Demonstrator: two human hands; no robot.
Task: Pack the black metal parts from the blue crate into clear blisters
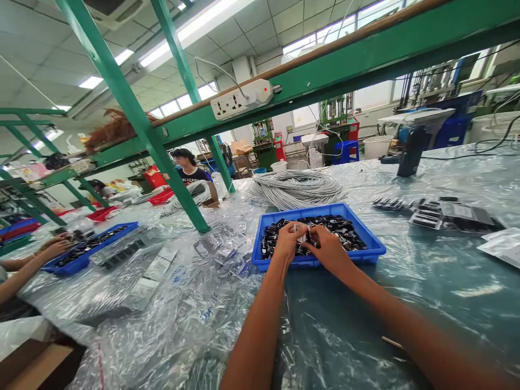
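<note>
– start at the left. whose hands are those?
– a co-worker's hands [59, 245], at the near end of another blue tray [75, 267]. right of that lie clear plastic sheets [162, 292], then a green post [173, 176], and behind our person's tray a big coil of grey cable [298, 189].
– and our person?
– bent to the work at the middle blue tray [300, 264], which is heaped with small black parts [343, 227]. both hands meet just over the heap.
– what step would you call it?
– handling one piece between the fingertips, i'd judge, rather than digging through the heap. the next move seems to call for a steady pinch from one side while the other side works, with the wrists kept near the tray.
– how are the fingers, left one first?
– the left hand [290, 237] has thumb and fingers drawn together, pinching a small pale piece [301, 235]; what it is exactly, i can't make out.
– and the right?
– the right hand [327, 245] is curled in from the other side, fingertips bunched close to that piece. whether they grip it or only touch it, i can't tell.
– anything farther right?
– a dark upright device [411, 150] toward the back, and flat packets [459, 215] lying on the plastic-covered table [439, 292].
</note>
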